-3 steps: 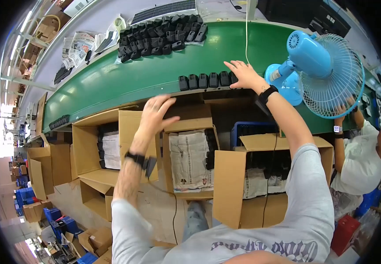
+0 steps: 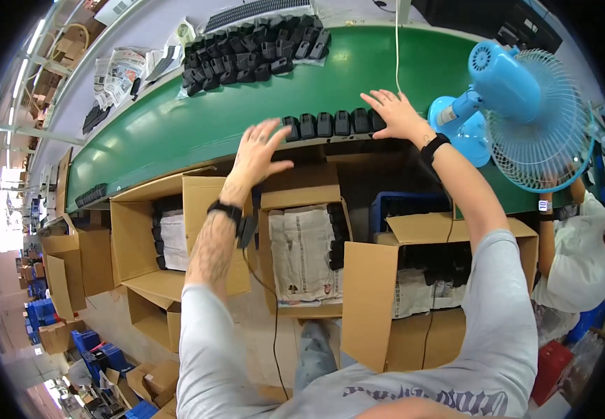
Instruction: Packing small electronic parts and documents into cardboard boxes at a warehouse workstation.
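A green conveyor belt (image 2: 176, 133) crosses a bright factory hall above cardboard boxes (image 2: 142, 230).

I see a row of small black adapters (image 2: 330, 123) standing side by side at the green belt's near edge.

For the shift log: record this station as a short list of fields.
left hand: open, fingers spread, just left of the row
right hand: open, palm down at the row's right end
row: small black parts lined up on the belt's near edge
belt: green, with a pile of black parts at its far side
boxes: open cartons below, lined with newspaper
fan: blue, at right
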`<state>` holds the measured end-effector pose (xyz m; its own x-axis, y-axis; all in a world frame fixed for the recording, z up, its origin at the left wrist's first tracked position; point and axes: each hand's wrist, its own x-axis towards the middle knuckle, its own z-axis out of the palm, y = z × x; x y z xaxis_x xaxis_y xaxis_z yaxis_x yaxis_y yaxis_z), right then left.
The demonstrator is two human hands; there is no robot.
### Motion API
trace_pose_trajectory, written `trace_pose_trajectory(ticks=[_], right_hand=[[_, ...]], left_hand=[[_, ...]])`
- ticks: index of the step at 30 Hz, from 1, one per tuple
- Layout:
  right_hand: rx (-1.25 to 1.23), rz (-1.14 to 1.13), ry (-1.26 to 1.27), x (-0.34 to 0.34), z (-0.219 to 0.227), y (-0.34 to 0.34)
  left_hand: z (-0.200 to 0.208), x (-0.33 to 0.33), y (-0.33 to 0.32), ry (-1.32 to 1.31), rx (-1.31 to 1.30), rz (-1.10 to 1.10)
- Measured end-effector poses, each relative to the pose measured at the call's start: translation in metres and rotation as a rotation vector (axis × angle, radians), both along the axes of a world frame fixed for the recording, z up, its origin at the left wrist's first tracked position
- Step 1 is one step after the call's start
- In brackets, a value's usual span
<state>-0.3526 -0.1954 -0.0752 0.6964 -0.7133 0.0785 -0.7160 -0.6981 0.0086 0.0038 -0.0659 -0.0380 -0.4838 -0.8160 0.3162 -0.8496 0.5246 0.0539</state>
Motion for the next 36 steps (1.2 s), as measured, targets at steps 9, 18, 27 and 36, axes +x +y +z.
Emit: trace_pose_trajectory(ticks=[9, 18, 27, 36], right_hand=[[-0.154, 0.204, -0.11, 0.008, -0.046, -0.005], [-0.173, 0.176, -0.181, 0.032, -0.058, -0.003], [-0.301, 0.136, -0.247, 0.042, -0.066, -0.002], [-0.341, 0.155, -0.191, 0.048, -0.068, -0.003]], left_hand=[[-0.076, -0.03, -0.07, -0.01, 0.062, 0.19], [-0.094, -0.035, -0.079, 0.043, 0.069, 0.084], [-0.1, -0.053, -0.079, 0.032, -0.037, 0.149], [-0.109, -0.048, -0.086, -0.006, -0.136, 0.131]])
